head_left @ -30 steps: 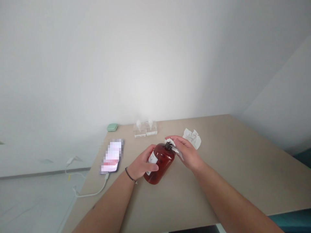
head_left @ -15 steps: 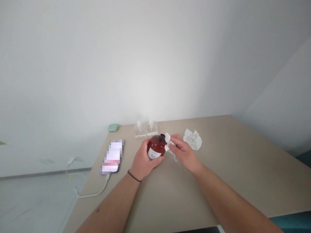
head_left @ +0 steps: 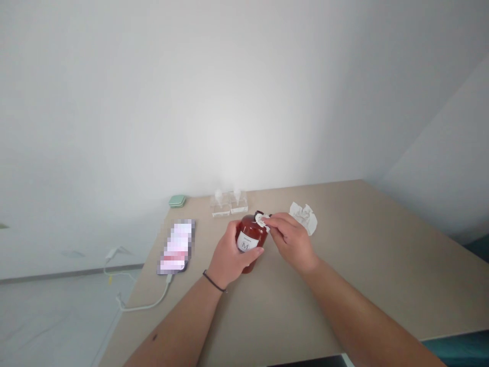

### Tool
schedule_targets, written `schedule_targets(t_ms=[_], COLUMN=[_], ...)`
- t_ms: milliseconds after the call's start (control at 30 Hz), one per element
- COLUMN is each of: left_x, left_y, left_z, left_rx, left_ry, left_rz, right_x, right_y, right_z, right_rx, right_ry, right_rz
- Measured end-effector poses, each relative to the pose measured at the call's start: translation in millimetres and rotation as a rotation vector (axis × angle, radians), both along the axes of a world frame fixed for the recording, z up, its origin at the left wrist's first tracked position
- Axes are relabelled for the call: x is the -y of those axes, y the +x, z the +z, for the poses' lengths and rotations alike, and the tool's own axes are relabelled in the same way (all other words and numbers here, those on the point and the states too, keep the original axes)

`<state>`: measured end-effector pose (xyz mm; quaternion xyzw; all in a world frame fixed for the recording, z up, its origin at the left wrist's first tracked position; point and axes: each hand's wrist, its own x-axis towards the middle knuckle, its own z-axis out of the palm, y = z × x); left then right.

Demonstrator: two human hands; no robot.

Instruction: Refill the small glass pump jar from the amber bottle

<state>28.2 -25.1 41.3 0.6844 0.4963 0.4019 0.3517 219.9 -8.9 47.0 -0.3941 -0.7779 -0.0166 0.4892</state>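
Observation:
An amber bottle (head_left: pixel 251 226) with a white label marked M is tilted slightly above or on the table; I cannot tell whether its base touches. My left hand (head_left: pixel 233 255) is wrapped round its left side, thumb across the lower front. At the dark bottle neck, a piece of white tissue (head_left: pixel 261 220) is pinched in the fingers of my right hand (head_left: pixel 291 239). The tissue lies against the front of the neck and partly hides it. Just behind my right hand, a crumpled tissue (head_left: pixel 304 218) rests on the table.
By the wall stand two clear small holders (head_left: pixel 229 206) with whitish bulb-topped pieces. A small green case (head_left: pixel 177 201) sits at the far left corner. A phone (head_left: pixel 178 247), screen blurred, lies left with a white cable (head_left: pixel 147 307) running off the table (head_left: pixel 382 265) edge.
My left hand has turned and shifted the bottle slightly right, showing more of its label and lower body. The tissue in my right hand has moved from beside the neck onto its front.

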Motion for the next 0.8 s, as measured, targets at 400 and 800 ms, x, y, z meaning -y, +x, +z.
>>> schedule_targets(t_ms=[400, 800], left_x=[8, 12], left_y=[2, 4], left_z=[15.2, 18.1], left_rx=[-0.283, -0.404], left_ry=[0.167, 0.254], left_rz=[0.105, 0.133], right_x=[5, 5], right_y=[4, 3], right_z=[11, 8], right_rx=[0.320, 0.273], right_ry=[0.141, 0.034], right_rz=[-0.118, -0.096])
